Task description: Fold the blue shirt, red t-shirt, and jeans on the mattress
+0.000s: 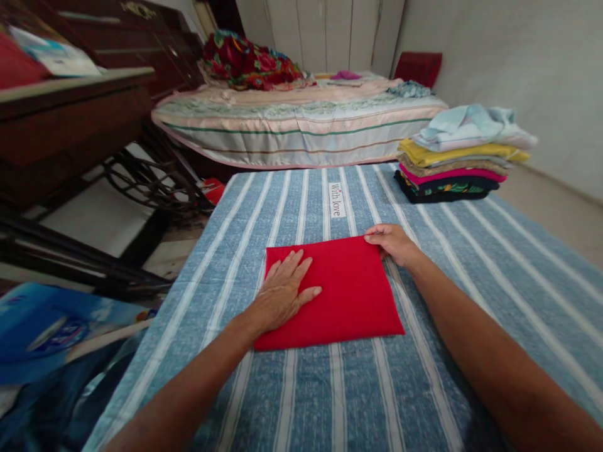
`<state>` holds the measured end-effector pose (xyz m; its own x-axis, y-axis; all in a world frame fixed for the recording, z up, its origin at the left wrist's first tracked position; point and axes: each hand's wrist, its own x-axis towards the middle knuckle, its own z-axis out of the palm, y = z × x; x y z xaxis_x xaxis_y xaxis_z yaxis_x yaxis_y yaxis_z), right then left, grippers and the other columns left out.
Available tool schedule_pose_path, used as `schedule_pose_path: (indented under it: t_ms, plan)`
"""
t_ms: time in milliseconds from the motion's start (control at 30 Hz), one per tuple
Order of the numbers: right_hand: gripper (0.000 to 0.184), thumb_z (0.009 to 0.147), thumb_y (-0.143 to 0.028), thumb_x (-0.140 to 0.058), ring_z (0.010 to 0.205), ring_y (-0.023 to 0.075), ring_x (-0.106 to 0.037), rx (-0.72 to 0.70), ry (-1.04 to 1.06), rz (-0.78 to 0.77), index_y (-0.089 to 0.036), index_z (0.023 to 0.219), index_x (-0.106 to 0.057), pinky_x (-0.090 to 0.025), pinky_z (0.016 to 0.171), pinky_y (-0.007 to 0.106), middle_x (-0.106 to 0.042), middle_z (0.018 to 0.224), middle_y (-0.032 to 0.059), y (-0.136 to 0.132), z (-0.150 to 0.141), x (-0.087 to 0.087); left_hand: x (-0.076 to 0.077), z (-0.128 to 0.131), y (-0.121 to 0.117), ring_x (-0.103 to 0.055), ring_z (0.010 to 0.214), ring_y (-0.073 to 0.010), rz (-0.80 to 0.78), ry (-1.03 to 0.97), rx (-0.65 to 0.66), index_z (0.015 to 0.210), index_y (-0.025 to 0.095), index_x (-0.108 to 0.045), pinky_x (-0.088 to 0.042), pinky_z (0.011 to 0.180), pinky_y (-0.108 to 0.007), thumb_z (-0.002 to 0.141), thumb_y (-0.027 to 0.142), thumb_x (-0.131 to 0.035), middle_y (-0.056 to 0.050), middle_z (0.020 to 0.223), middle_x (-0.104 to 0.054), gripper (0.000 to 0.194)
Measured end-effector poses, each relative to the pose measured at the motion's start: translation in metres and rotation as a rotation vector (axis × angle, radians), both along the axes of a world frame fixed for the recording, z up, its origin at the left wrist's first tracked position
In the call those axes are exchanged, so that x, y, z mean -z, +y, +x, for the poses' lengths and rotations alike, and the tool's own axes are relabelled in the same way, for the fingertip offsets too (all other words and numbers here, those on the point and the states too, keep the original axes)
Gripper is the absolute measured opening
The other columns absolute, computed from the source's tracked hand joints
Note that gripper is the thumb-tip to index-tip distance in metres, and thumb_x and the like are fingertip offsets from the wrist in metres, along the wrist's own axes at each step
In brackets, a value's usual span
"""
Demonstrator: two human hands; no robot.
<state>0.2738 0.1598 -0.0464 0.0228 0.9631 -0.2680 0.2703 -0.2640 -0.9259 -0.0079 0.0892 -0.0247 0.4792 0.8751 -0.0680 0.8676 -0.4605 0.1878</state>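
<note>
A red cloth [348, 295], folded into a neat flat rectangle, lies on a blue and white striped tablecloth [301, 389]. My left hand [285, 289] rests flat on its left side, fingers spread. At the far right corner, my right hand [391, 242] pinches the edge of the red cloth between thumb and fingers. What kind of garment the cloth is does not show.
A stack of folded clothes [452, 163] stands at the table's far right. Behind the table is a bed [292, 129] with a crumpled red floral blanket [249, 59]. A dark wooden desk [75, 119] and a blue printed bag [61, 333] are to the left.
</note>
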Motion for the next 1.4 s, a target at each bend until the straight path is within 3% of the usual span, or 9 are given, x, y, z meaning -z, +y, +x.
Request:
schedule_pose_path:
  t_ms: [167,333,433,600,733,900,1133,1233,1400]
  plan:
    - [0.014,0.071,-0.029,-0.061,0.061,0.0167,-0.059,0.017,-0.255,0.157,-0.019,0.08,-0.06,-0.048,0.058,0.028,-0.059,0.062,0.0003,-0.028,0.01,-0.025,-0.026,-0.017,-0.045,-0.018,0.138,-0.0289,0.098,-0.016,0.096,0.138,0.015,-0.034,-0.021,0.11,-0.049,0.084,0.052,-0.044,-0.015,0.149,-0.027,0.067]
    - [0.043,0.075,-0.02,-0.057,0.113,0.0261,-0.05,-0.572,-0.803,0.728,-0.019,0.118,-0.057,-0.04,0.097,0.042,-0.056,0.122,0.0101,-0.127,-0.009,-0.036,-0.02,-0.031,-0.093,-0.021,0.137,-0.0291,0.222,0.075,0.194,0.14,0.015,-0.032,-0.026,0.109,-0.048,0.079,0.021,-0.048,-0.014,0.147,-0.03,0.063]
    - [0.055,0.072,-0.01,-0.055,0.124,0.033,-0.04,-0.616,-1.07,0.827,-0.014,0.127,-0.051,-0.035,0.101,0.049,-0.048,0.131,0.0159,-0.171,-0.029,-0.019,-0.009,-0.025,-0.099,-0.025,0.136,-0.0278,0.255,0.149,0.125,0.139,0.013,-0.035,-0.029,0.108,-0.045,0.073,0.007,-0.041,-0.014,0.146,-0.034,0.066]
    - [0.044,0.081,-0.006,-0.045,0.118,0.0341,-0.047,-0.512,-1.277,0.895,-0.008,0.124,-0.053,-0.041,0.096,0.049,-0.053,0.125,0.0211,-0.172,-0.041,0.004,-0.004,-0.011,-0.091,-0.037,0.13,-0.0301,0.264,0.232,0.037,0.135,0.012,-0.042,-0.035,0.104,-0.047,0.072,0.0,-0.035,-0.017,0.14,-0.042,0.064]
    - [0.04,0.079,-0.003,-0.044,0.11,0.0292,-0.054,-0.541,-1.248,0.85,-0.01,0.115,-0.059,-0.043,0.094,0.041,-0.058,0.118,0.0187,-0.156,-0.035,-0.01,-0.013,-0.012,-0.081,-0.047,0.122,-0.0265,0.25,0.156,0.079,0.126,0.013,-0.049,-0.039,0.1,-0.042,0.07,0.0,-0.038,-0.016,0.13,-0.052,0.059]
    - [0.035,0.069,0.001,-0.042,0.08,0.0226,-0.063,-0.636,-1.005,0.591,-0.017,0.087,-0.066,-0.049,0.07,0.031,-0.068,0.086,0.0077,-0.134,-0.019,-0.079,-0.078,-0.01,-0.061,-0.062,0.089,-0.0241,0.078,0.008,0.021,0.093,0.017,-0.061,-0.047,0.078,-0.035,0.069,0.004,-0.042,-0.01,0.096,-0.066,0.034]
    - [0.019,0.057,-0.016,-0.057,0.062,0.0208,-0.06,-0.508,-0.001,0.263,-0.02,0.071,-0.069,-0.047,0.056,0.028,-0.066,0.068,0.0014,-0.114,0.02,-0.171,-0.205,-0.015,-0.05,-0.06,0.059,-0.0163,-0.352,-0.553,-0.212,0.065,0.018,-0.065,-0.043,0.054,-0.021,0.059,0.01,-0.06,0.004,0.058,-0.058,0.011]
    - [0.026,0.051,-0.02,-0.063,0.058,0.0193,-0.06,-0.468,0.189,0.031,-0.016,0.077,-0.068,-0.045,0.049,0.026,-0.067,0.07,0.005,-0.103,0.022,-0.148,-0.188,-0.022,-0.037,-0.061,0.058,-0.0164,-0.603,-0.715,-0.339,0.07,0.017,-0.068,-0.044,0.052,-0.022,0.055,0.012,-0.067,0.003,0.062,-0.063,0.016]
    - [0.035,0.05,-0.017,-0.06,0.048,0.0132,-0.057,-0.389,0.286,-0.274,-0.014,0.085,-0.061,-0.045,0.043,0.021,-0.064,0.063,0.0025,-0.088,0.009,-0.051,-0.073,-0.031,-0.017,-0.062,0.06,-0.0158,-0.879,-0.829,-0.473,0.075,0.013,-0.067,-0.045,0.056,-0.024,0.046,0.017,-0.077,-0.003,0.068,-0.068,0.031]
